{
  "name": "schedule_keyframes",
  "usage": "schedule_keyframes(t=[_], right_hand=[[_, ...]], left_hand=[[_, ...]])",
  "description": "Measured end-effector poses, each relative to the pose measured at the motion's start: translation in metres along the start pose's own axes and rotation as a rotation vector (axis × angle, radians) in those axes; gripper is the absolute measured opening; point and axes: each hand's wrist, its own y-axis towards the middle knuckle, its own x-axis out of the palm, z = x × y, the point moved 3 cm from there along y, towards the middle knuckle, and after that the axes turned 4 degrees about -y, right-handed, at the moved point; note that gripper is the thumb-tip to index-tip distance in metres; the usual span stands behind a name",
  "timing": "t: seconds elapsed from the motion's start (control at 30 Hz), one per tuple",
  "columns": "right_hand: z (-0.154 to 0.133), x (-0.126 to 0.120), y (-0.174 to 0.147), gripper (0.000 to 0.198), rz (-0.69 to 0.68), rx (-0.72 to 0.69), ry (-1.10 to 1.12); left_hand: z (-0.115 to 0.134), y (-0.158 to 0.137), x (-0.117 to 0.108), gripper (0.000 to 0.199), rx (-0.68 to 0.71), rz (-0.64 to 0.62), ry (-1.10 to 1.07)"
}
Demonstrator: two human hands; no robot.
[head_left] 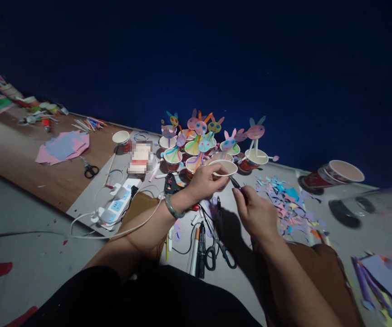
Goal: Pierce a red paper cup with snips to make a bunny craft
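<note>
My left hand (205, 182) is closed on a white-rimmed paper cup (227, 168), with the fingers over its near side. In my right hand (257, 210) is a slim dark tool (235, 183), its tip close to the cup's near right rim; whether it touches the cup is unclear. Just beyond stand several paper cups with paper rabbit figures in them, among them a pink-headed rabbit (256, 131) at the right and a light blue one (206, 142). Below my hands lie scissors (218, 250), a black marker (201, 254) and a black glue gun (171, 182).
Paper scraps (293, 200) are piled at the right, near stacked cups (332, 174). At the left are a power strip (118, 204) with a trailing white cable (121, 234), small scissors (90, 170) and coloured paper sheets (63, 147). A dark blue wall (196, 54) rises behind.
</note>
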Motion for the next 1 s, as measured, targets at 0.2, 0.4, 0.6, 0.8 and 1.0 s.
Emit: schedule_keyframes(t=[0.2,0.4,0.6,0.8,1.0], right_hand=[[-0.003,-0.002,-0.001,0.04,0.075,-0.061,-0.186],[0.002,0.009,0.005,0.043,-0.475,0.187,0.693],[-0.001,0.001,0.0,0.041,0.148,-0.025,-0.169],[0.0,0.005,0.004,0.04,-0.09,0.034,0.268],[0.001,0.011,0.003,0.042,-0.337,0.196,0.602]], left_hand=[[-0.001,-0.001,0.0,0.006,0.002,0.006,0.024],[0.003,-0.001,-0.001,0.006,0.074,-0.004,0.064],[-0.003,-0.002,0.0,0.007,0.068,-0.007,0.101],[-0.002,-0.002,0.0,0.007,0.068,-0.006,0.105],[0.003,-0.002,-0.001,0.006,0.091,-0.012,0.144]])
